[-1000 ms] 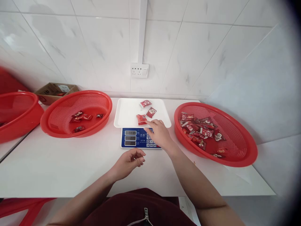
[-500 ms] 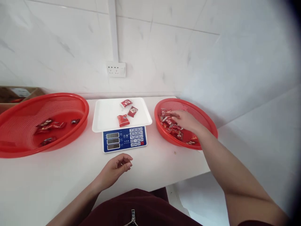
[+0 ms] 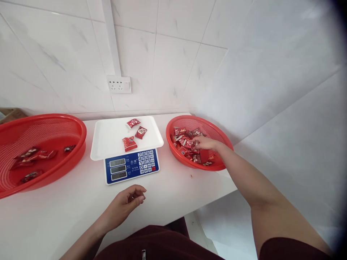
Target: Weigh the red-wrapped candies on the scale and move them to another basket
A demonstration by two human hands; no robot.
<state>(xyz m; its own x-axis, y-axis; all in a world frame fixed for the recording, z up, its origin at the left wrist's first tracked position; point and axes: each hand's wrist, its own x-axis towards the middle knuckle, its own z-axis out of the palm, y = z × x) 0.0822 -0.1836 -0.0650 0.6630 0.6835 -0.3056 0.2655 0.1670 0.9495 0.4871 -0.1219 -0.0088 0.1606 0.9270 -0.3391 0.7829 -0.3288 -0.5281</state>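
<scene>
My right hand (image 3: 204,143) reaches into the red mesh basket (image 3: 214,130) on the right, fingers down among several red candy packets (image 3: 185,142); whether it grips one is hidden. My left hand (image 3: 125,203) rests on the white counter (image 3: 67,209) in front of the scale, fingers loosely curled and holding nothing. The blue-faced scale (image 3: 132,166) carries a white tray (image 3: 108,139) with three red packets (image 3: 129,143) on it.
A larger red basket (image 3: 78,126) at the left holds a few red packets (image 3: 32,155). A cardboard box corner (image 3: 9,113) shows at the far left. A wall socket (image 3: 118,84) sits above the scale. The counter ends just right of the right basket.
My right hand left the scale tray and went into the right basket, then drew slightly nearer within it. The view swung right. My left hand stayed put.
</scene>
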